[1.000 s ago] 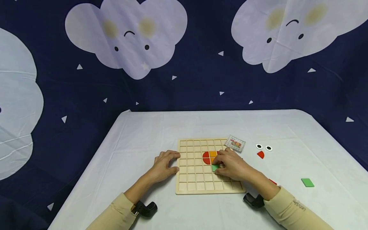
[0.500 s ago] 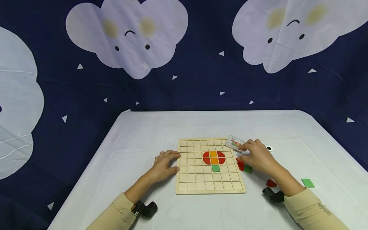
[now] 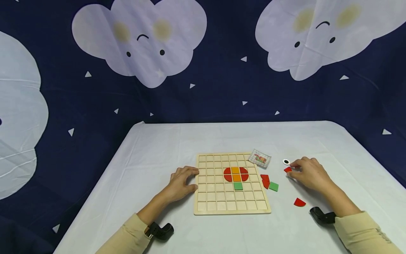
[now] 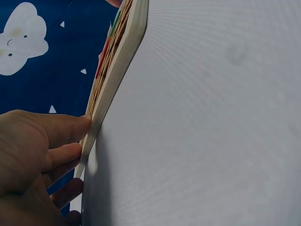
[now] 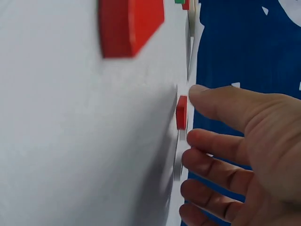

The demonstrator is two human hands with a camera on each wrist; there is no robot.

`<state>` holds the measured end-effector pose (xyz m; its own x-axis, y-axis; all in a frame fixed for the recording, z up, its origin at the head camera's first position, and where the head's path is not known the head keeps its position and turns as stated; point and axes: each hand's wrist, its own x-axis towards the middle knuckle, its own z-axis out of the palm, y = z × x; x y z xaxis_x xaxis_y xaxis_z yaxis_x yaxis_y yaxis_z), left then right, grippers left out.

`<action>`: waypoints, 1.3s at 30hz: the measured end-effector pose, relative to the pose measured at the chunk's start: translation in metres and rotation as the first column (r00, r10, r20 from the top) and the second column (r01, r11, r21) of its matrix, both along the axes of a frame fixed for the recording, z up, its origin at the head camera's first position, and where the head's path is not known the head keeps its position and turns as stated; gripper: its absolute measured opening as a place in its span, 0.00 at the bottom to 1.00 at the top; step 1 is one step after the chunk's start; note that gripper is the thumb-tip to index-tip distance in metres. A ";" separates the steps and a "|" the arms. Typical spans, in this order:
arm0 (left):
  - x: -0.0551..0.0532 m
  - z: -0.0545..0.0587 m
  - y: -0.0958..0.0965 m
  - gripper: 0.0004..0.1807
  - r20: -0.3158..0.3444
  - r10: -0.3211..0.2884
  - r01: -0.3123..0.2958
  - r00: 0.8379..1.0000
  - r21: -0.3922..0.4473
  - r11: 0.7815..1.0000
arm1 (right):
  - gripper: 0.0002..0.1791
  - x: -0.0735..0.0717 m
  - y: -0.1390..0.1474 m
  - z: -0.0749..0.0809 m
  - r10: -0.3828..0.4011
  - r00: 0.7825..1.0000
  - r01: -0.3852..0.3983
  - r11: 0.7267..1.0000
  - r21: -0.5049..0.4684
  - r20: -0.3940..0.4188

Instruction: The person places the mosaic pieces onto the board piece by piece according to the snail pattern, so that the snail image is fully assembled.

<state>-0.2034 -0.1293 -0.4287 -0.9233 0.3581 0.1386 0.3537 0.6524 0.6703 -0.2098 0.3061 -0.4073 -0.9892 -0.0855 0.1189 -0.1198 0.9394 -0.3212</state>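
Note:
A wooden grid board (image 3: 210,208) lies on the table with two orange squares (image 3: 236,177), rounded red pieces (image 3: 227,177) on both sides of them, and a green square (image 3: 238,186) below. My left hand (image 3: 179,185) rests its fingertips and thumb on the board's left edge; in the left wrist view the thumb (image 4: 70,128) touches the rim. To the right of the board, my right hand (image 3: 312,174) reaches down with thumb and forefinger apart on either side of a red quarter-circle piece (image 3: 287,169). In the right wrist view that red piece (image 5: 181,113) stands beyond the spread fingertips.
A small pattern card (image 3: 260,158) overlaps the board's top right corner. Beside the board lie red pieces (image 3: 265,184) and a green piece (image 3: 274,186). A white eye piece (image 3: 286,162) sits behind the right fingertips; another red quarter-circle (image 3: 299,202) lies nearer the front.
My right hand has let go of the green square on the board and moved right, past the card, to the red quarter-circle. The left hand has stayed at the board's edge.

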 end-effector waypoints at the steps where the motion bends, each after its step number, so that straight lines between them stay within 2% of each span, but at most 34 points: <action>1: 0.000 0.000 0.000 0.24 0.001 0.000 0.000 1.000 0.000 1.000 | 0.22 0.000 0.002 -0.001 -0.004 1.000 0.004 1.000 0.004 0.008; 9: 0.000 0.000 0.000 0.24 -0.005 0.000 0.000 1.000 -0.009 1.000 | 0.22 -0.001 0.004 -0.005 0.012 0.999 -0.012 1.000 0.007 0.044; 19: 0.000 0.000 0.000 0.24 0.004 -0.003 0.003 1.000 0.002 1.000 | 0.16 -0.007 -0.005 -0.005 0.069 0.998 -0.069 0.997 0.030 0.001; 28: 0.001 0.001 0.000 0.24 0.006 -0.001 0.001 1.000 0.004 1.000 | 0.13 -0.008 -0.006 -0.004 0.088 0.996 -0.087 0.995 0.041 -0.024; 34: 0.000 0.000 0.000 0.24 0.004 0.000 0.000 1.000 0.001 1.000 | 0.14 -0.005 -0.015 0.002 0.095 0.995 -0.094 0.996 0.005 -0.032; 39: 0.000 0.000 0.000 0.24 0.004 -0.001 0.001 1.000 0.001 1.000 | 0.14 -0.002 -0.032 0.010 0.148 0.987 -0.148 0.989 -0.001 -0.057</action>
<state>-0.2032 -0.1292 -0.4287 -0.9234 0.3592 0.1349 0.3516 0.6511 0.6726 -0.2118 0.2741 -0.3974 -0.9573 -0.2297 0.1754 -0.2756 0.9081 -0.3151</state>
